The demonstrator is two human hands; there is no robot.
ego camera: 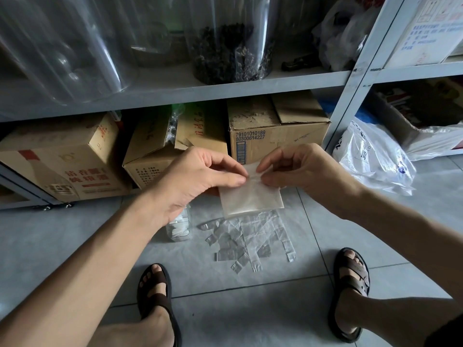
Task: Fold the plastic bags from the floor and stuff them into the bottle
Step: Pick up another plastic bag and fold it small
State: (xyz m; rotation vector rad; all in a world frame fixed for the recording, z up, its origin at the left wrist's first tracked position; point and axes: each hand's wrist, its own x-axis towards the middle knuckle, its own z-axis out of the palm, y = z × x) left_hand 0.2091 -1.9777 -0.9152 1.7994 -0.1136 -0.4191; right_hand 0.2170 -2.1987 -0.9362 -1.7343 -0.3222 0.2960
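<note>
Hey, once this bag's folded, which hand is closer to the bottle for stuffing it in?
Probably the left hand: the bottle stands on the floor just below it, while the right hand is farther over. Both pinch the folded bag.

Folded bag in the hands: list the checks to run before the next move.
1. Left hand and right hand both pinch the bag at its top edge: ok.
2. Bag hangs flat, a neat rectangle: ok.
3. Bottle on the floor below the left hand: ok.
4. Bottle mouth unblocked: cannot tell, the wrist hides it.
5. Room left in bottle: cannot tell; white pieces already inside.
6. More loose bags wait there: ok.
</note>
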